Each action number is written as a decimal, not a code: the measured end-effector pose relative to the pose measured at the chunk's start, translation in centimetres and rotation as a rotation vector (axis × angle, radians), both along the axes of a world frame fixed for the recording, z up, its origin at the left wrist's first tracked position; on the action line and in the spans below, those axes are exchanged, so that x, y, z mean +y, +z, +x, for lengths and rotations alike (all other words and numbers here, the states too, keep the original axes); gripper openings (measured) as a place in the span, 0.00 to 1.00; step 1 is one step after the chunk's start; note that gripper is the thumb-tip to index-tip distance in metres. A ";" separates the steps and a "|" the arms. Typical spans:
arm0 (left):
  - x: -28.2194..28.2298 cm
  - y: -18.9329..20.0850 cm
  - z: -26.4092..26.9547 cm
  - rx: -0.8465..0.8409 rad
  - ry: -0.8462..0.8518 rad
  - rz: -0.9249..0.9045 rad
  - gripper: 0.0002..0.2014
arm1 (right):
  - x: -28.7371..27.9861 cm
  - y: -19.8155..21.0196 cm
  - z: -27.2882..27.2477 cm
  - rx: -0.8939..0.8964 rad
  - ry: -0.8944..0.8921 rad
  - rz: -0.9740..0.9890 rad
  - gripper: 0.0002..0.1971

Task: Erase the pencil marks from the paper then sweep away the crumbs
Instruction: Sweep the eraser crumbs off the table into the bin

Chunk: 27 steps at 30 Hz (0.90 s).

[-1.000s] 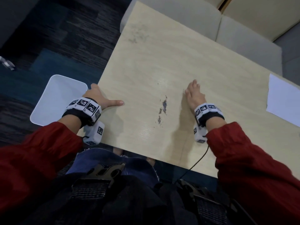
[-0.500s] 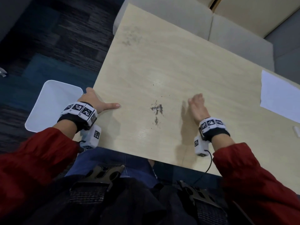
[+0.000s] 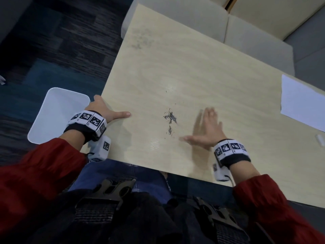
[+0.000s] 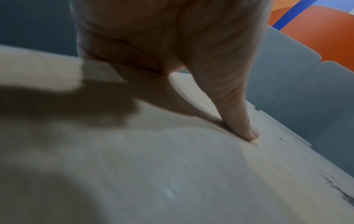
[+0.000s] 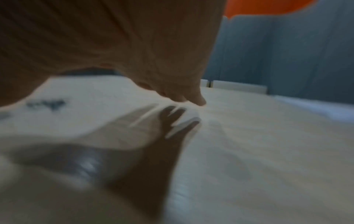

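Dark eraser crumbs [image 3: 169, 118] lie in a small clump mid-table, also seen in the right wrist view [image 5: 46, 104] and the left wrist view [image 4: 341, 192]. My right hand [image 3: 202, 127] hovers just right of them, flat, fingers spread, motion-blurred, holding nothing. My left hand [image 3: 105, 111] is at the table's left edge. Its thumb [image 4: 247, 130] lies on the table top and its fingers are hidden below the edge. There it holds a white tray [image 3: 58, 115] level with the edge. The paper [image 3: 302, 104] lies at the far right.
The light wood table [image 3: 193, 67] has a grey smudge [image 3: 141, 39] near its far left corner. A small white eraser [image 3: 319, 139] lies near the right border below the paper. Grey sofa cushions [image 3: 193, 20] stand behind the table. Dark carpet is on the left.
My right hand pushed the line of crumbs into a tighter clump, then drew back to the right and turned from edge-on to flat with fingers spread. The left hand and tray stayed put.
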<state>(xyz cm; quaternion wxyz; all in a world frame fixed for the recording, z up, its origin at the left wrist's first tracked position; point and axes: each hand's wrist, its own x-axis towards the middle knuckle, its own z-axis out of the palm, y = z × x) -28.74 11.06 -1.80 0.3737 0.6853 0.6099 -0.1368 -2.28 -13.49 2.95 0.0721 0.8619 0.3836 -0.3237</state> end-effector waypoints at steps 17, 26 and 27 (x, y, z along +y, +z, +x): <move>0.1 -0.2 -0.1 -0.003 0.001 0.006 0.58 | 10.1 -1.8 -3.5 0.051 0.145 0.189 0.40; -0.1 -0.3 0.0 0.011 0.009 0.013 0.57 | 14.1 -2.6 -1.9 0.051 0.280 0.297 0.23; -0.1 -0.3 0.1 0.013 0.006 0.012 0.57 | 12.8 -2.5 -2.7 0.054 0.305 0.312 0.22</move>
